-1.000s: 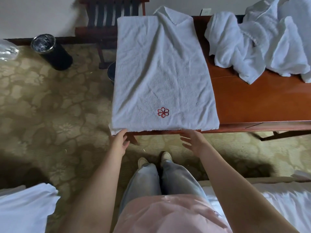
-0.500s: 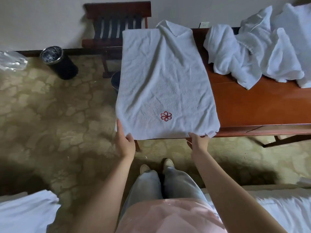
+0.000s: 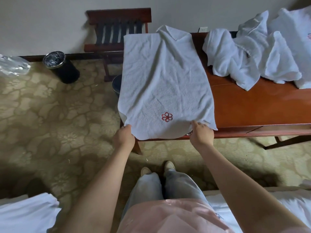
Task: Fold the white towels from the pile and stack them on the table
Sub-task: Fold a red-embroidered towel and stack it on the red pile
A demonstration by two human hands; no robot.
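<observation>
At the left end of the counter (image 3: 252, 106), a towel (image 3: 161, 81) is spread out lengthwise, with its far end towards the wall, where one corner is turned up. Its left side overhangs the counter's end. The near edge is lifted off the wood and sags a little between the two hands.

The near-left corner is pinched by the left grip (image 3: 123, 137); the fingers are hidden beneath the cloth. The near edge, just inside the right corner, is pinched by the right grip (image 3: 201, 133), whose fingers are curled over the cloth, and the corner itself sticks out to its right. A red emblem (image 3: 167, 117) is stitched on the towel between the two grips, nearer the right one.

Further right, a pile (image 3: 252, 56) of crumpled white towels is heaped along the back of the counter, close beside the spread towel's far end and well apart from its near end.

On the patterned carpet (image 3: 50, 123), a black bin (image 3: 61, 67) is set near the wall at the left. A dark wooden rack (image 3: 117, 31) with straps stands against the wall beyond the towel's left side. A round rim (image 3: 116, 84), possibly a second bin, is half covered by the towel's left edge. A clear bag (image 3: 11, 64) is seen at the far left, and white bedding (image 3: 25, 214) at the lower left corner.
</observation>
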